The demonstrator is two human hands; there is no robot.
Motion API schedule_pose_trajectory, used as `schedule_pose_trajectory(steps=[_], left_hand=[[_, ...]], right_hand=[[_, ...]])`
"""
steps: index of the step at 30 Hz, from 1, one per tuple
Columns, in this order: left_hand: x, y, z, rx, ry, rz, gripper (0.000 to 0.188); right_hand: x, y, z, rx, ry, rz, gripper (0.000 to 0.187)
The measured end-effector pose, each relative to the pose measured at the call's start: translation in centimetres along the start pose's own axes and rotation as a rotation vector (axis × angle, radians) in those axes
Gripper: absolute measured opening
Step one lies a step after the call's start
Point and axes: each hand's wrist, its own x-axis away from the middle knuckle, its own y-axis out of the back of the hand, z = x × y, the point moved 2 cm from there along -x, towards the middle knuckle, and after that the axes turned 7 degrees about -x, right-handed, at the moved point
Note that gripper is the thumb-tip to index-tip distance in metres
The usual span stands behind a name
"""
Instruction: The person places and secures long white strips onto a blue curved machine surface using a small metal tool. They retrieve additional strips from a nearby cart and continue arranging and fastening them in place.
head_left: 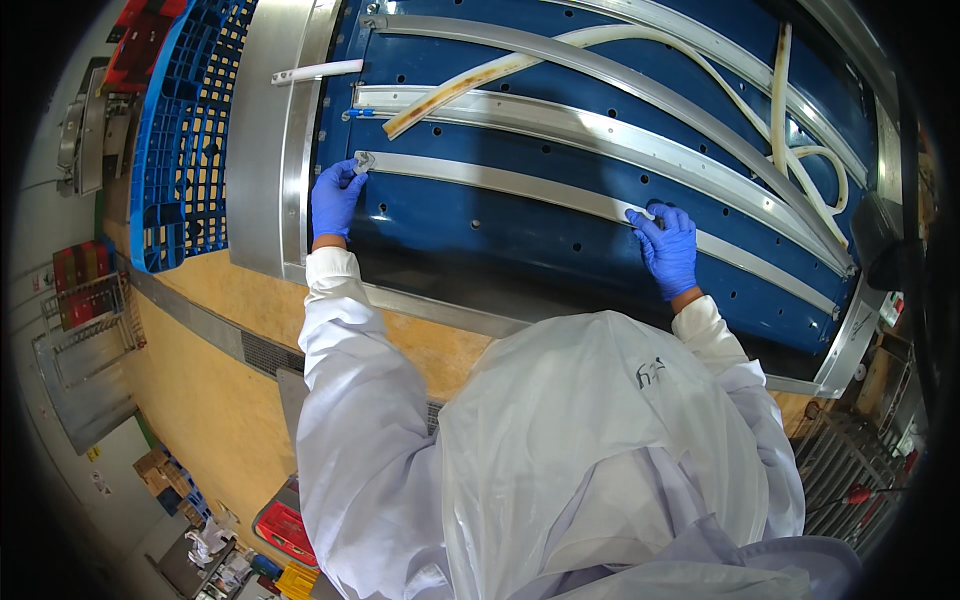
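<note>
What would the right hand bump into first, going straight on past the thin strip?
Past the thin metal strip, the right hand would probably meet the wider metal rail; heights are unclear.

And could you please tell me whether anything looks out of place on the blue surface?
Yes: a cream strip curls across the metal rails, brown-stained near its left end. The discolouration and untidy loop look odd beside the cleaner rails.

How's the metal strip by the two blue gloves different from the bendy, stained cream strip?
The metal strip is silvery; the cream strip has brown stains. The metal strip runs nearly straight; the cream strip arches. The left hand and right hand are at the metal strip, not the cream strip. Both strips are long and narrow, over the blue surface.
</note>
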Motion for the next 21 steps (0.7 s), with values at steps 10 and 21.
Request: schedule_pose_trajectory(steps=[10,21], left_hand=[[-1.3,2.5,-2.4,-0.523,-0.243,-0.046,0.027],[-1.3,2.9,-2.5,-0.505,-0.234,-0.011,0.03]], right_hand=[[-1.5,-0.1,1.1,-0.066,0.094,-0.018,0.033],[-2.0,-0.4,0.9,-0.098,0.14,0.043,0.033]])
